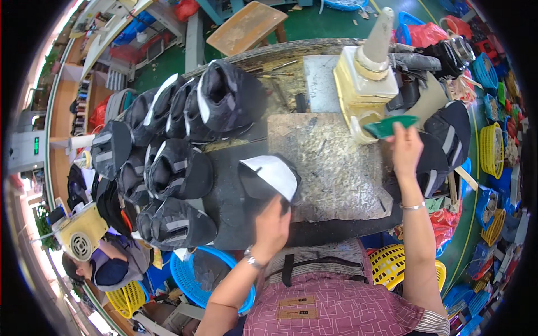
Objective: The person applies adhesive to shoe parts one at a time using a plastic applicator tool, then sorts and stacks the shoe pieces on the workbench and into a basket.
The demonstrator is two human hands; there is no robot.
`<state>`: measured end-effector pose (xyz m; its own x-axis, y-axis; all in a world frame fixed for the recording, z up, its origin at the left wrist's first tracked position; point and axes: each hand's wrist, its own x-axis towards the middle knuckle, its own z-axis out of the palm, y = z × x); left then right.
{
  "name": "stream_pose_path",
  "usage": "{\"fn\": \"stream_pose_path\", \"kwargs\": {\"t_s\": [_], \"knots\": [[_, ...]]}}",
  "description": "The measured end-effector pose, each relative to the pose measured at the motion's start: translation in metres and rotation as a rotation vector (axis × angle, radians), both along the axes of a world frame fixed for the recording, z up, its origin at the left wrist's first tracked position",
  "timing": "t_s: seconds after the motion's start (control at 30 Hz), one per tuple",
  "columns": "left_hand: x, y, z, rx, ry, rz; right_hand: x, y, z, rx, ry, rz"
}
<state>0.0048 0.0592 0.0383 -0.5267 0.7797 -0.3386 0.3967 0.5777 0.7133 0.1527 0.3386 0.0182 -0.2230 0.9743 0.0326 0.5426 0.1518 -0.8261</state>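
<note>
Over the tabletop [246, 55], the left hand [272, 227] grips a shoe upper [269, 176]; the right hand [407, 150], a green scraper [386, 127]; overloading risks drips.

From my remote feed I log a dark shoe piece [270, 177]: curved white panel, small dark mark toward its left; tilted, near edge at the left hand [273, 227]. Also a flat green tool [390, 127], long side crosswise, in the right hand [407, 150], well apart, farther right.
</note>
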Motion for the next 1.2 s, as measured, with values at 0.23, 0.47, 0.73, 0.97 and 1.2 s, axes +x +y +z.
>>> {"fn": "stream_pose_path", "kwargs": {"t_s": [0.23, 0.47, 0.73, 0.97, 1.2], "knots": [[-0.013, -0.005, 0.047, 0.517, -0.847, 0.421, -0.054, -0.087, 0.072, -0.827, 0.896, 0.543], [-0.017, -0.006, 0.061, 0.586, -1.219, 0.549, -0.084, -0.111, 0.08, -0.066, 0.638, 0.767], [-0.032, -0.012, 0.052, 0.725, -1.453, 0.785, -0.052, -0.157, 0.057, -0.06, 0.579, 0.576], [-0.037, -0.006, 0.061, 0.884, -1.42, 0.574, -0.091, -0.17, 0.081, 0.067, 0.523, 0.594], [-0.171, -0.043, 0.095, 1.151, -0.955, 0.872, -0.073, -0.179, 0.071, -0.174, 0.695, 0.533]]}}
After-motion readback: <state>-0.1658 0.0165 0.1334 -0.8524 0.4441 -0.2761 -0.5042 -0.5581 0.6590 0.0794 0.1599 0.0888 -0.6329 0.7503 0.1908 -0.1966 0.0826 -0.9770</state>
